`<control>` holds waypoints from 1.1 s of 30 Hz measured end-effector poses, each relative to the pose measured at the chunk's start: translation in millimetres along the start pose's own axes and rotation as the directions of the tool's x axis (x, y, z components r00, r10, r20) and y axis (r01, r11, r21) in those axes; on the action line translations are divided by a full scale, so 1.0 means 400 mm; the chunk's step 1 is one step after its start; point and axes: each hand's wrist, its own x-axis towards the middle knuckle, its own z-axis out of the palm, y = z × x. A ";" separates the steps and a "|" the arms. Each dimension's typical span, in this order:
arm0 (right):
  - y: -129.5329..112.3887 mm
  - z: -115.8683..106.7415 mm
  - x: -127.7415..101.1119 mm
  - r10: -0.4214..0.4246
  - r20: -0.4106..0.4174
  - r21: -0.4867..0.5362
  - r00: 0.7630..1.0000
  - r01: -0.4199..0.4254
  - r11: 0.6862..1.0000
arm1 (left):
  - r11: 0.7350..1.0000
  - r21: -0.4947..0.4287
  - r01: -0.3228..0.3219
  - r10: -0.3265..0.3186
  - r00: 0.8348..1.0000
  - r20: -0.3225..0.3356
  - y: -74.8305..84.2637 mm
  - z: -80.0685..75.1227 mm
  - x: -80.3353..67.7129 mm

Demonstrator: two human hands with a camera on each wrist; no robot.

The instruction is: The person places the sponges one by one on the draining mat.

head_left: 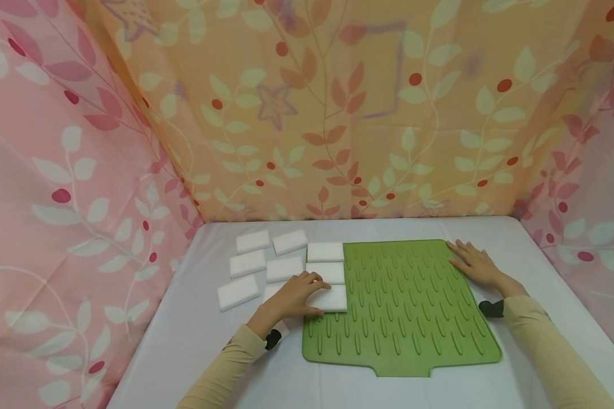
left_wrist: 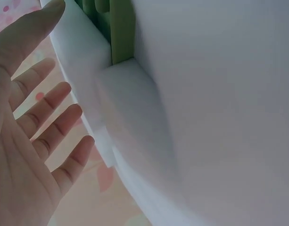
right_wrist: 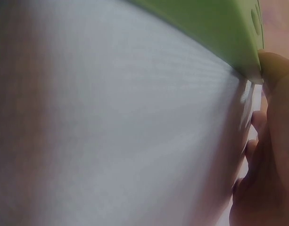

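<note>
A green ribbed mat (head_left: 399, 301) lies on the table, and three white rectangular sponges (head_left: 325, 251) line its left edge. My left hand (head_left: 295, 296) is over the nearest of these, a white sponge (head_left: 332, 299), with thumb near its front edge and index finger over its top. In the left wrist view the fingers (left_wrist: 57, 127) are spread and loosely bent, with no sponge enclosed between them. My right hand (head_left: 477, 266) rests at the mat's upper right edge, fingers extended. The right wrist view shows its thumb (right_wrist: 276, 66) against the mat's rim.
Several more white sponges (head_left: 238, 292) lie on the white tablecloth (head_left: 184, 341) left of the mat, one partly hidden behind my left hand. A tab (head_left: 403, 370) juts from the mat's near side. Patterned curtains (head_left: 337, 113) enclose the table at the back and sides.
</note>
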 end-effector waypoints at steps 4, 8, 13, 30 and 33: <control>-0.001 0.000 0.000 0.003 0.002 -0.001 1.000 -0.003 1.000 | 1.000 -0.004 0.012 -0.011 1.000 0.003 0.000 -0.005 -0.007; -0.001 0.001 0.000 0.004 0.002 -0.001 1.000 -0.004 1.000 | 1.000 0.001 0.016 -0.016 1.000 -0.005 -0.002 -0.009 -0.018; 0.002 0.000 0.000 0.004 0.005 0.004 1.000 -0.004 1.000 | 1.000 -0.010 0.027 -0.027 1.000 -0.016 -0.006 -0.016 -0.034; 0.004 -0.001 0.001 -0.005 0.003 0.001 1.000 0.005 1.000 | 0.993 -0.076 0.086 -0.092 0.992 -0.084 -0.044 -0.044 -0.101; 0.003 0.001 0.000 -0.005 0.002 0.003 1.000 0.005 1.000 | 0.992 -0.093 0.089 -0.098 0.990 -0.100 -0.054 -0.046 -0.115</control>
